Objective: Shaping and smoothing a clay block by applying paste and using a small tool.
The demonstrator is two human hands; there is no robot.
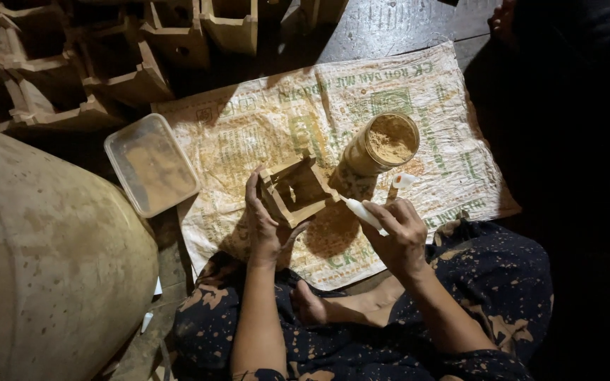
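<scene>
Both hands are busy over the woven sack mat (418, 85) spread on the floor. My left hand (262, 222) is wrapped around the near side of a small open wooden box (296, 189), fingers curled up its left wall, tilting it toward me near the middle of the mat. My right hand (398, 236) is closed around a small white squeeze bottle (363, 213), its nozzle aimed at the box's right corner, just short of touching as far as I can tell.

Risks as I judge them: the box is held from one side only, so a push from the nozzle could twist it out of my grip. An open jar of tan powder (383, 147) stands just behind the box and right hand; a backward sweep of the wrist could knock it over. A small white cap (402, 180) lies beside the jar and could be brushed away.

Room: the mat's far-right part and near edge are free. At the left edge a clear plastic tub (151, 164) overlaps the mat, with a large pale drum (51, 268) beyond and stacked wooden boxes (107, 63) along the far-left corner, so leftward movement is cramped.
</scene>
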